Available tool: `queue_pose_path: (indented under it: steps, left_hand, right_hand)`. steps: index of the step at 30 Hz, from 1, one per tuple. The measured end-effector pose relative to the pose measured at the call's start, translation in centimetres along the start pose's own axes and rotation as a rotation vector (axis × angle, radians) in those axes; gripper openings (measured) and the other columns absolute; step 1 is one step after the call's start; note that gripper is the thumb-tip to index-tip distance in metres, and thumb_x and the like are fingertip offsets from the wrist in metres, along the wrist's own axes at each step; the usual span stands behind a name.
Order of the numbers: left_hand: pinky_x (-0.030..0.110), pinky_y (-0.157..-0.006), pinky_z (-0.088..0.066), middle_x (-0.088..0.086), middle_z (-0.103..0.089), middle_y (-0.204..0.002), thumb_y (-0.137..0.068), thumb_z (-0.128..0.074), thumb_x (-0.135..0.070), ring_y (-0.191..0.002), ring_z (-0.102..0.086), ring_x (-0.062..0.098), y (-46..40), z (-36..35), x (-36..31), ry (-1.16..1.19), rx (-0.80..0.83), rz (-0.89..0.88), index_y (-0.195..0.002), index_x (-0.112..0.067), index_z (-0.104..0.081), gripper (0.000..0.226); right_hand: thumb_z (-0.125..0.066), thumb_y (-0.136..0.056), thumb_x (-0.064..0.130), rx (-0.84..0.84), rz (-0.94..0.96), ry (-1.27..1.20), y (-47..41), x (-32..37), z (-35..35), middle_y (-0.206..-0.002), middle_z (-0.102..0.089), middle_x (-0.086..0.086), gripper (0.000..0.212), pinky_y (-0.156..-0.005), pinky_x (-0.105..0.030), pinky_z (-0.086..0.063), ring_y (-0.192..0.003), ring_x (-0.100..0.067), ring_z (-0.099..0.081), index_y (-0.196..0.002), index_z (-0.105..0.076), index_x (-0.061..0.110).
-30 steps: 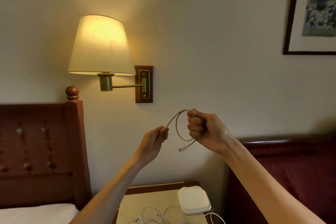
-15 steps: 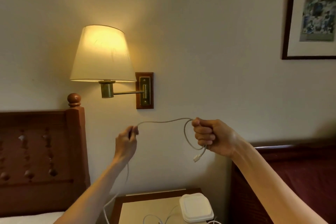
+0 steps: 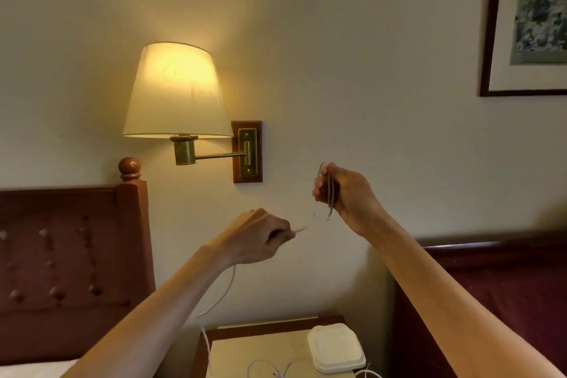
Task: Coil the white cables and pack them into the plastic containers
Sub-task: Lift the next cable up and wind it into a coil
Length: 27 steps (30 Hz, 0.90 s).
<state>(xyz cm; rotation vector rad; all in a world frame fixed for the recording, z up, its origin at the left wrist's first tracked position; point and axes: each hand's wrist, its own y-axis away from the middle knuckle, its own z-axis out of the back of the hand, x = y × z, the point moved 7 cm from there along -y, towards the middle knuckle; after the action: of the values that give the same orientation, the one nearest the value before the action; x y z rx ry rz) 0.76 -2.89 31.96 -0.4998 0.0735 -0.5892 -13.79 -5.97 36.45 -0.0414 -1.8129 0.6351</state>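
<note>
Below the wall lamp (image 3: 176,92) and a little to its right, the right hand (image 3: 343,196) is held up with its fingers curled round a narrow coil of the white cable (image 3: 330,193); the loops stand nearly upright across the palm side of the fist, and a short end with its plug hangs just under the hand. From that coil a blurred stretch of the same cable runs down and left to the left hand (image 3: 260,239), which sits lower than the lamp's brass arm and near the right hand but apart from it. The left hand's fingers are curled in and pinch the cable where it leaves the knuckles; whether thumb or forefinger bears on it is too blurred to tell. Behind the left wrist the cable drops away, hangs in a slack curve, and reaches down to the nightstand (image 3: 260,350) straight under the lamp. On the nightstand top a closed white plastic container (image 3: 336,347) lies to the right, and more loose white cables (image 3: 270,368) lie in loops just beside it, at the lower edge of the view. Left of the lamp stands a dark wooden headboard (image 3: 73,255); far to the lamp's right a framed picture (image 3: 530,21) hangs on the wall.
</note>
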Motion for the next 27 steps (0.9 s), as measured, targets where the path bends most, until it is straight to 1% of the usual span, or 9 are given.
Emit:
queue_pose_path:
  steps: [3, 6, 8, 13, 17, 18, 20, 24, 27]
  left_hand:
    - [0.009, -0.055, -0.031, -0.022, -0.043, -0.058, -0.099, -0.052, -0.029, -0.051, -0.048, 0.005, -0.8, 3.1, -3.4, 0.059, -0.114, -0.162, -0.076, -0.03, -0.056, 0.024]
    - [0.009, -0.056, -0.033, -0.019, -0.049, -0.065, -0.099, -0.051, -0.031, -0.052, -0.048, 0.001, -1.2, 5.6, -4.4, 0.098, -0.264, -0.249, -0.087, -0.024, -0.065, 0.019]
    - [0.008, -0.058, -0.035, -0.015, -0.057, -0.071, -0.1, -0.049, -0.031, -0.057, -0.05, 0.001, -1.3, 6.6, -4.4, 0.08, -0.358, -0.281, -0.093, -0.02, -0.066, 0.022]
    - [0.01, -0.062, -0.038, -0.01, -0.053, -0.086, -0.099, -0.047, -0.04, -0.073, -0.052, 0.002, -1.3, 7.7, -2.0, 0.156, -0.524, -0.098, -0.1, -0.015, -0.057, 0.027]
    - [0.009, -0.08, -0.043, -0.005, -0.056, -0.11, -0.1, -0.045, -0.035, -0.093, -0.055, -0.005, -1.8, 6.5, -1.2, 0.492, -0.402, 0.02, -0.129, -0.014, -0.053, 0.036]
    - [0.013, -0.084, -0.046, -0.004, -0.06, -0.111, -0.101, -0.044, -0.032, -0.097, -0.057, -0.002, -1.9, 6.2, -1.3, 0.577, -0.351, 0.008, -0.128, -0.013, -0.055, 0.035]
    - [0.016, -0.079, -0.046, -0.004, -0.064, -0.095, -0.102, -0.043, -0.026, -0.087, -0.058, 0.0, -1.9, 6.1, -1.2, 0.719, -0.282, 0.005, -0.113, -0.012, -0.063, 0.027]
    - [0.016, -0.066, -0.04, 0.0, -0.05, -0.075, -0.102, -0.043, -0.029, -0.069, -0.045, 0.005, -1.9, 6.6, -1.3, 0.814, -0.325, 0.044, -0.09, -0.018, -0.063, 0.026]
    - [0.037, -0.075, -0.046, 0.017, -0.056, -0.083, -0.1, -0.045, -0.034, -0.081, -0.053, 0.03, -1.7, 6.7, -1.1, 0.861, -0.412, 0.06, -0.091, -0.012, -0.062, 0.03]
  right_hand:
    - [-0.033, -0.107, 0.019, -0.01, 0.072, 0.215, -0.1, 0.2, -0.8, -0.072, -0.07, -0.01, 0.034, -0.066, -0.031, -0.057, -0.068, -0.026, -0.069, -0.089, -0.058, 0.004]
    - [-0.037, -0.106, 0.022, 0.021, 0.08, 0.415, 0.4, 0.1, -1.4, -0.065, -0.069, -0.003, 0.038, -0.06, -0.024, -0.052, -0.061, -0.016, -0.067, -0.083, -0.063, 0.005]
    - [-0.037, -0.106, 0.025, 0.08, 0.082, 0.496, 0.8, 0.1, -2.0, -0.06, -0.065, -0.004, 0.044, -0.059, -0.026, -0.05, -0.056, -0.018, -0.063, -0.075, -0.064, 0.008]
    - [-0.034, -0.106, 0.021, 0.153, -0.023, 0.31, 1.7, 0.2, -2.4, -0.05, -0.037, 0.001, 0.042, -0.046, -0.024, -0.03, -0.043, -0.013, -0.031, -0.072, -0.055, 0.008]
    - [-0.034, -0.106, 0.021, 0.194, -0.079, 0.274, 1.6, 0.7, -2.7, -0.05, -0.031, 0.003, 0.041, -0.043, -0.022, -0.023, -0.044, -0.011, -0.023, -0.076, -0.058, 0.007]
    - [-0.034, -0.106, 0.021, 0.206, -0.082, 0.282, 1.6, 0.9, -2.8, -0.049, -0.032, 0.003, 0.041, -0.044, -0.022, -0.023, -0.043, -0.01, -0.024, -0.076, -0.058, 0.006]
    - [-0.033, -0.106, 0.022, 0.231, -0.088, 0.298, 1.6, 1.3, -2.9, -0.049, -0.032, 0.003, 0.043, -0.046, -0.023, -0.023, -0.043, -0.01, -0.025, -0.077, -0.059, 0.006]
    - [-0.031, -0.107, 0.023, 0.308, -0.165, 0.177, 1.9, 1.1, -3.4, -0.052, -0.033, 0.003, 0.041, -0.046, -0.022, -0.03, -0.044, -0.011, -0.027, -0.078, -0.056, 0.009]
    - [-0.029, -0.107, 0.024, 0.391, -0.235, -0.031, 2.5, 0.6, -4.4, -0.058, -0.048, -0.002, 0.04, -0.05, -0.024, -0.041, -0.047, -0.014, -0.043, -0.077, -0.054, 0.011]
